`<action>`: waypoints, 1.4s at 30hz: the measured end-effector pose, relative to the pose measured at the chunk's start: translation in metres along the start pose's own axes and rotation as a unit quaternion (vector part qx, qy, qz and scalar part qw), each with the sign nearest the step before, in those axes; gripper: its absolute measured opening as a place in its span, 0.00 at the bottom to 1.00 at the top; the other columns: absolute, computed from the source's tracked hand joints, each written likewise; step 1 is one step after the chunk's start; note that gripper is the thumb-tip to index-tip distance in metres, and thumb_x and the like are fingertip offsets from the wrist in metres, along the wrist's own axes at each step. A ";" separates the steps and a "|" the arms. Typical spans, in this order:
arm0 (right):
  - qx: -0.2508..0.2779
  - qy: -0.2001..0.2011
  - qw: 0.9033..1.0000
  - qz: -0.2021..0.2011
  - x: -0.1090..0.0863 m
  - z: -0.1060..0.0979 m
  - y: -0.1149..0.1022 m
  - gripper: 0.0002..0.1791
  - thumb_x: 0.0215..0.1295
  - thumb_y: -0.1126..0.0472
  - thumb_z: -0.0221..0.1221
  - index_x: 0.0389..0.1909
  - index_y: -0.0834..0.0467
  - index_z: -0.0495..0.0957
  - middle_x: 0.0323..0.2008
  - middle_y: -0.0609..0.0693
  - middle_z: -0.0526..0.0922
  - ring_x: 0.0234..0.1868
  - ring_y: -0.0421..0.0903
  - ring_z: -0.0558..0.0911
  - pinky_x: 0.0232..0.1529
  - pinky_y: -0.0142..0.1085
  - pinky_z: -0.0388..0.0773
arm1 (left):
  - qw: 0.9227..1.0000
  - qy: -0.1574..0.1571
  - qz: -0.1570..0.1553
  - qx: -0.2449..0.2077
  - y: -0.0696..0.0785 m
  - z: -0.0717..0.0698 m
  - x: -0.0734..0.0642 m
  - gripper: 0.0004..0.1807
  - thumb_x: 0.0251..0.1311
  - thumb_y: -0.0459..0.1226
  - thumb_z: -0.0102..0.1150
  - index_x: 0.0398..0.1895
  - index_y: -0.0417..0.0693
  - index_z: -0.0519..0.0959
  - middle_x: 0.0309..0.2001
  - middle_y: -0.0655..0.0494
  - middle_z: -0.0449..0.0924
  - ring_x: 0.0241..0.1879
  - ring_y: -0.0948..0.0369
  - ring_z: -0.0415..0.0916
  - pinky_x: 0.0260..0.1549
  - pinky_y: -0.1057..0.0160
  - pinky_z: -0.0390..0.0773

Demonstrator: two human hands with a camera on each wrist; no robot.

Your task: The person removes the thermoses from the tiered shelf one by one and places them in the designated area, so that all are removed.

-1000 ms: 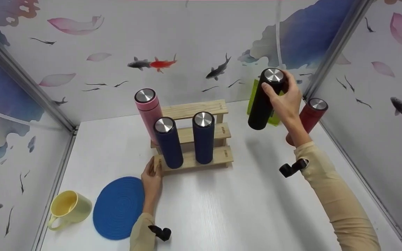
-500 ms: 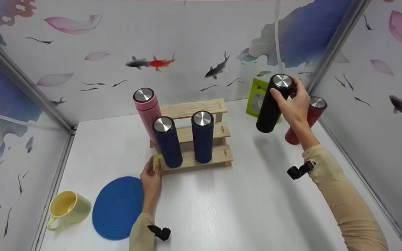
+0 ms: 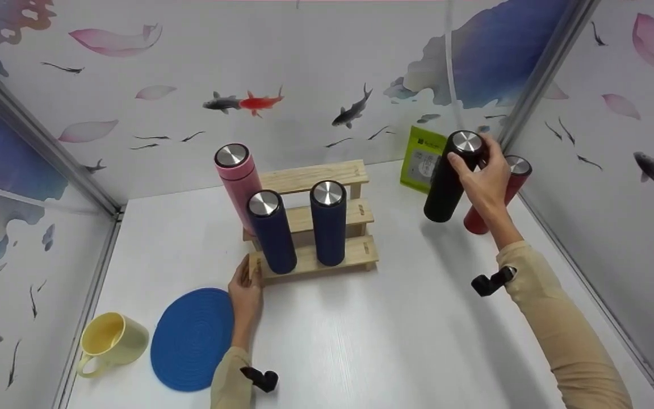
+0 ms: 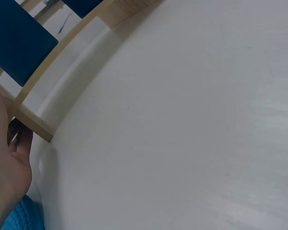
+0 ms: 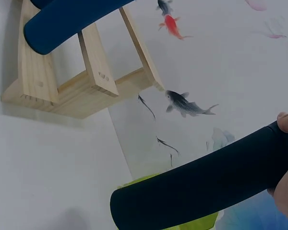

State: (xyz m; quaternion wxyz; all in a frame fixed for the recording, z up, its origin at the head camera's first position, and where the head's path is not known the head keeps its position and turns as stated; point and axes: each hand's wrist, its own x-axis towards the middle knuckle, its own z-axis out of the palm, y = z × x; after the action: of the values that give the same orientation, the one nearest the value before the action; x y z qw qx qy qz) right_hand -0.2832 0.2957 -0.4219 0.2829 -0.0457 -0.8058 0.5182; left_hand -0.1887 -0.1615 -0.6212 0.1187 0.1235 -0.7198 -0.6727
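Observation:
My right hand [image 3: 486, 179] grips a black thermos bottle [image 3: 446, 190] round its upper part, just below the steel-topped lid. In the right wrist view the dark bottle [image 5: 197, 184] slants across the front, its base low; whether it touches the table I cannot tell. My left hand [image 3: 246, 292] holds the left end of the lowest step of a three-step wooden rack [image 3: 355, 250], thumb on top and fingers curled at its end. Two navy thermos bottles [image 3: 330, 227] stand on that step. A pink thermos bottle [image 3: 239, 182] stands on the middle step at left.
A red thermos bottle [image 3: 477, 220] stands just right of the black one, partly behind my right hand. Behind the black bottle, a green pouch [image 3: 418, 159] leans on the back wall. A blue round mat [image 3: 191, 341] and a yellow mug [image 3: 122, 338] lie front left.
My right hand has carried the black bottle rightward and down, towards the red bottle, uncovering more of the green pouch. My left hand stays on the rack.

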 end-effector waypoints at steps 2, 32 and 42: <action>-0.003 0.002 1.000 0.002 -0.001 -0.001 0.005 0.35 0.61 0.58 0.71 0.67 0.63 0.71 0.61 0.59 0.80 0.63 0.51 0.79 0.69 0.42 0.74 | 1.000 0.005 -0.001 0.000 -0.009 0.001 0.004 0.27 0.72 0.28 0.52 0.73 0.34 0.65 0.73 0.36 0.66 0.72 0.44 0.66 0.51 0.82 0.72; -0.050 0.029 0.997 0.045 -0.016 -0.006 0.060 0.38 0.61 0.54 0.71 0.67 0.66 0.70 0.61 0.62 0.80 0.62 0.52 0.79 0.63 0.39 0.76 | 1.000 0.021 0.010 -0.011 -0.019 0.004 0.007 0.27 0.72 0.29 0.54 0.72 0.34 0.66 0.70 0.34 0.69 0.70 0.44 0.69 0.49 0.84 0.72; -0.042 0.027 0.997 0.065 -0.018 -0.006 0.068 0.38 0.60 0.55 0.71 0.66 0.67 0.69 0.63 0.62 0.78 0.65 0.53 0.78 0.67 0.44 0.75 | 0.999 0.024 0.013 -0.018 -0.019 0.003 0.007 0.27 0.71 0.29 0.55 0.72 0.36 0.67 0.70 0.36 0.70 0.70 0.45 0.69 0.48 0.83 0.73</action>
State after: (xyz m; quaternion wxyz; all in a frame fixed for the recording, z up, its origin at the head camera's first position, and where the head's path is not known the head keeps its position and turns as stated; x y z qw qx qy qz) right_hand -0.2796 0.3253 -0.4863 0.2676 -0.1238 -0.8145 0.4997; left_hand -0.1957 -0.1620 -0.6405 0.1467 0.1282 -0.7064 -0.6804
